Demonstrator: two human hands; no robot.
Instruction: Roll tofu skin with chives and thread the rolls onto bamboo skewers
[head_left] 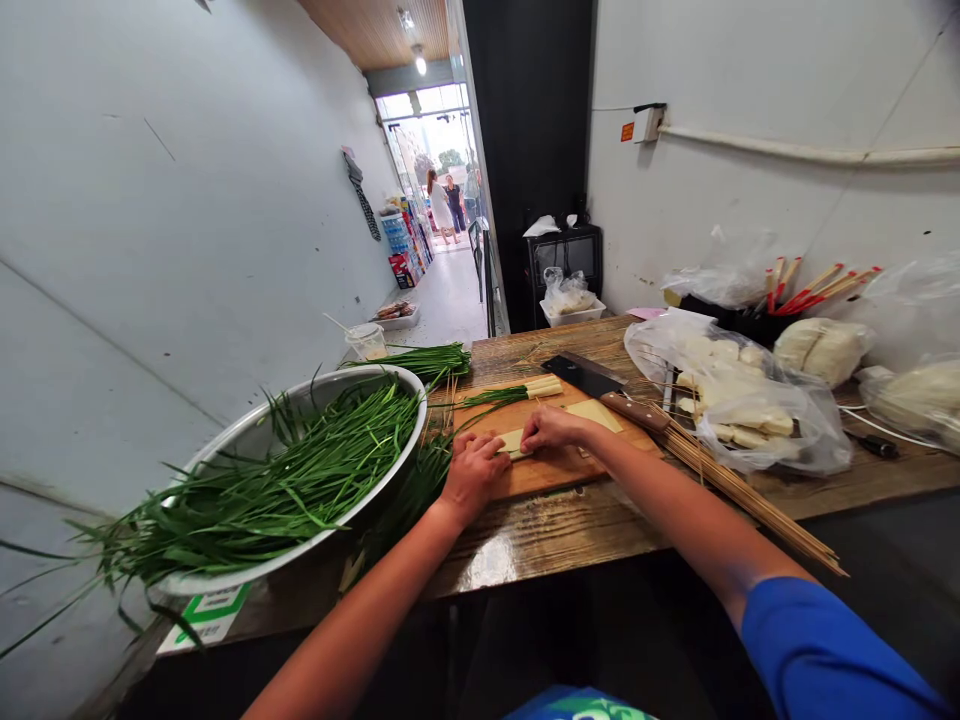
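Note:
On the wooden cutting board (555, 472), a pale yellow sheet that looks like tofu skin (512, 443) is folded into a narrow strip between my hands. My left hand (474, 468) holds its left end with bent fingers. Close beside it, my right hand (553, 428) pinches the strip, its fingertips partly hidden. Another flat tofu-skin sheet (596, 412) lies behind my right wrist. Farther back on the board is a small bundle of garlic chives (510, 395) with white ends. A cleaver (581, 376) with a wooden handle rests at the board's far right corner.
A large metal basin (421, 400) heaped with long green chives (322, 470) stands at left. Bamboo skewers (742, 495) lie right of the board, near a plastic bag of pale pieces (739, 390). Red-tipped sticks (817, 290) stand behind. Two people (442, 205) are by the distant doorway.

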